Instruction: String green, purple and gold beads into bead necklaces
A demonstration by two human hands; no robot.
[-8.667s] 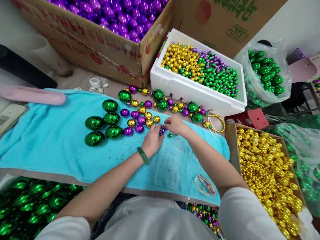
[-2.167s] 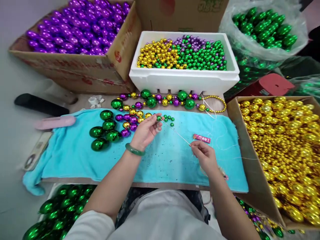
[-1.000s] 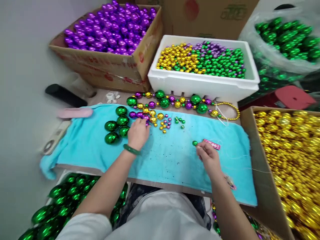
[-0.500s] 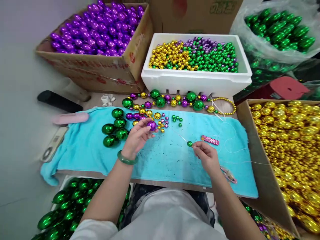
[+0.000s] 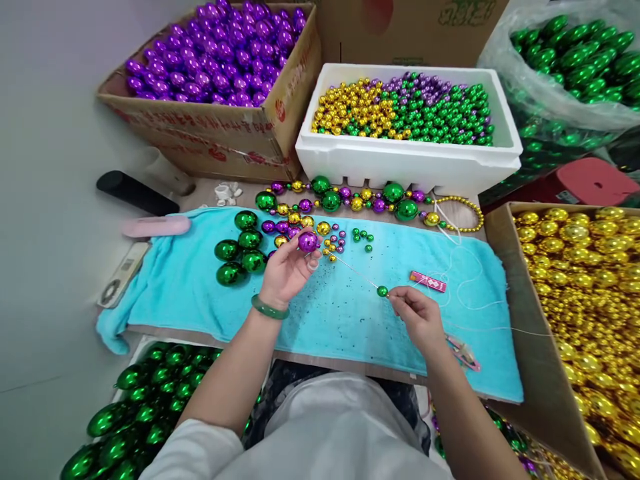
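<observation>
My left hand [image 5: 287, 270], with a green bangle on the wrist, pinches a purple bead [image 5: 307, 241] above the turquoise towel [image 5: 165, 293]. My right hand [image 5: 417, 317] pinches the near end of a long thin needle [image 5: 357, 273], whose tip points at the purple bead. A small green bead [image 5: 383, 291] sits on the needle just beyond my right fingers. White thread [image 5: 467, 293] trails off to the right. Loose green, purple and gold beads [image 5: 280, 233] lie grouped on the towel by my left hand.
A strung bead garland [image 5: 360, 200] lies behind the towel. A white foam box [image 5: 410, 160] holds mixed small beads. Cardboard boxes hold purple balls [image 5: 220, 47] and gold balls [image 5: 585, 287]; green balls fill a bag [image 5: 570, 53] and a bin [image 5: 140, 413]. A red tag [image 5: 429, 281] and snips [image 5: 465, 352] lie on the towel.
My left hand picked a purple bead from the towel and raised it to the needle tip. A small green bead slid down the needle to my right fingers.
</observation>
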